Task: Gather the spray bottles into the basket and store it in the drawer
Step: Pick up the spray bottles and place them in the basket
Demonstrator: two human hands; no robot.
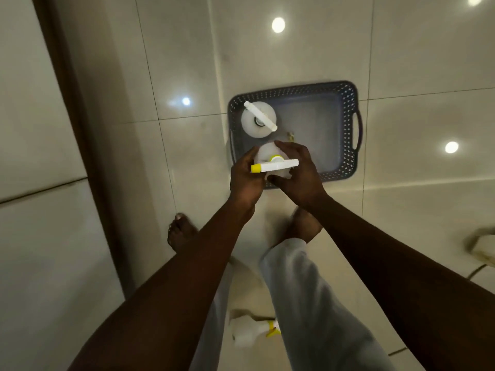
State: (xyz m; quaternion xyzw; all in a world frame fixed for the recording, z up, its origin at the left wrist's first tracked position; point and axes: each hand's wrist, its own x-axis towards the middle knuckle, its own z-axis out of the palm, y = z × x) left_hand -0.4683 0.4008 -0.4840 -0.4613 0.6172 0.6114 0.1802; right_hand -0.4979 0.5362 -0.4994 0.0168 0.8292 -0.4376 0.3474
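A grey perforated basket (345, 124) sits on the tiled floor ahead of me. One white spray bottle (258, 120) stands upright in its left far corner. Over the basket's near left corner I hold a second white spray bottle with a yellow nozzle (273, 165) upright between both hands. My left hand (245, 180) grips its left side and my right hand (300, 174) wraps its right side. A third white bottle with a yellow trigger (251, 332) lies on its side on the floor between my legs.
A brown-edged cabinet front (40, 156) runs along the left. My bare feet (182, 234) stand just short of the basket. A pale object with a cable (482, 246) lies at the right edge. The floor is glossy and reflects ceiling lights.
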